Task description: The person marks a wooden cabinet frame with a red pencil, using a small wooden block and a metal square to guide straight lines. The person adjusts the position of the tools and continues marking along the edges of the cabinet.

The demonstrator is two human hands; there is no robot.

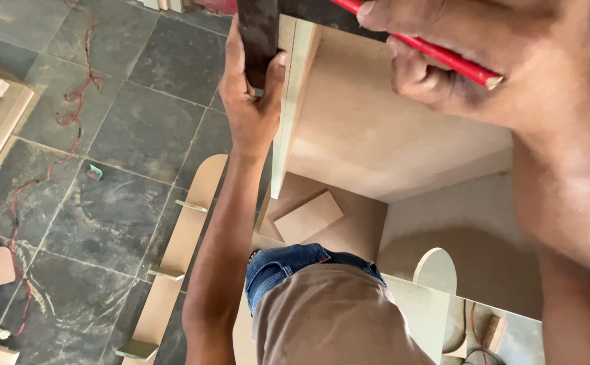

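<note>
right hand [484,61] grips red pencil [443,54]; left hand [251,94] clamps, probably, dark square [258,34].

slate floor [139,128], red cable [35,182], board offcuts [180,250]

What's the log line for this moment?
left hand: grips dark square on board edge | right hand: holds red pencil | floor: red wire

Above the pale upright board [293,101], the left hand [251,101] grips a dark metal square [258,34] against its edge, while the right hand [484,61] holds a red pencil [443,55].
</note>
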